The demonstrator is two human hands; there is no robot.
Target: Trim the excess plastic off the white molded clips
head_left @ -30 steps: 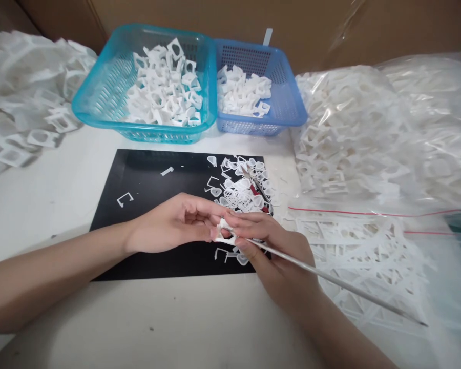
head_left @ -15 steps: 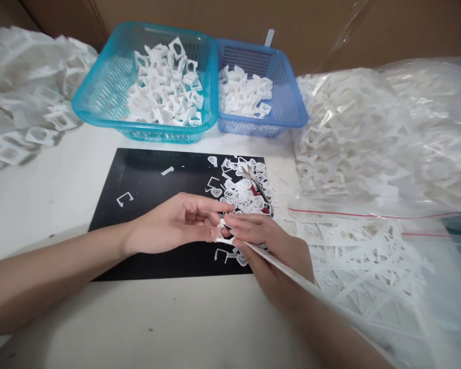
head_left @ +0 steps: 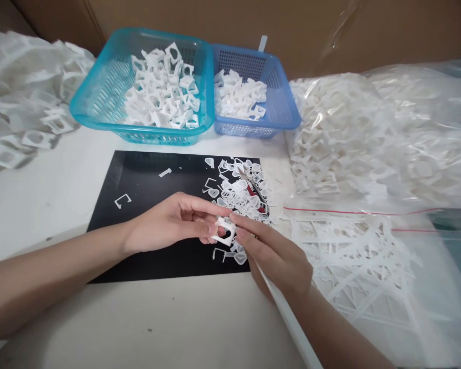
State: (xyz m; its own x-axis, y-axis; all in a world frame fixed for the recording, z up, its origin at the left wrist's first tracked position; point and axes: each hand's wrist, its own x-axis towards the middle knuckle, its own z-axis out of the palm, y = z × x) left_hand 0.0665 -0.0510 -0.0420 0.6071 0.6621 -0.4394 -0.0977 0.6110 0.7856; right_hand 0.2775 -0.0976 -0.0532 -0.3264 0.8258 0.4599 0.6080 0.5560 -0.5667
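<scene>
At centre, a white plastic frame point(head_left: 229, 241) is being grasped by the left hand's point(head_left: 168, 224) fingers; its right edge is being touched by the right hand point(head_left: 280, 259), in which a long pale tool point(head_left: 282, 307) is being clasped. This frame is apparently still being worked on; others are being held in the teal basket point(head_left: 94, 122) and blue basket point(head_left: 253, 125), upper centre. The right edge of the black mat point(head_left: 146, 179) is being crowded by white scraps point(head_left: 236, 192); more room is being left at lower centre.

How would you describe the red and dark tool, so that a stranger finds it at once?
Start from the black mat on the white table. Along its right side lie many small white scraps. Just beyond the right hand, among them, lies the slim, pointed tool, set apart by its red and dark parts.
</scene>
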